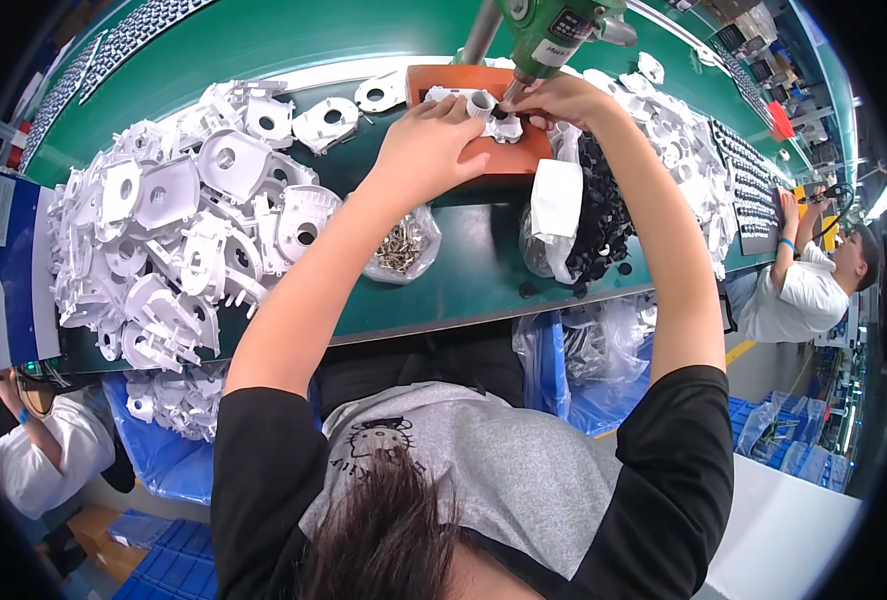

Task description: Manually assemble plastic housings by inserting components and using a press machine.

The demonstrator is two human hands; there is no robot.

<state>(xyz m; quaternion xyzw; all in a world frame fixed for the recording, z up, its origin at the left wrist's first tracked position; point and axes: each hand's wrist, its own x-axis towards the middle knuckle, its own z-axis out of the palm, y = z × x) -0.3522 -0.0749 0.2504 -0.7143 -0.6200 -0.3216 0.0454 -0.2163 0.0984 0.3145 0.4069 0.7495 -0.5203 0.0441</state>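
Observation:
A white plastic housing (480,104) with a round raised collar sits on an orange block fixture (508,161) at the far middle of the bench. My left hand (431,148) grips its left side, fingers curled over the top and thumb spread toward me. Just right of the collar, my right hand (553,100) is closed in a pinch under the tip of a green machine head (555,32). Whatever lies between those fingertips is hidden. Part of the housing is covered by both hands.
White plastic housings (178,210) are heaped at left. A clear bag of screws (401,245) lies near my left forearm. Black small parts (595,225) and a white box-like piece (557,195) lie at right, before more white parts (678,150). Another person (808,280) works at far right.

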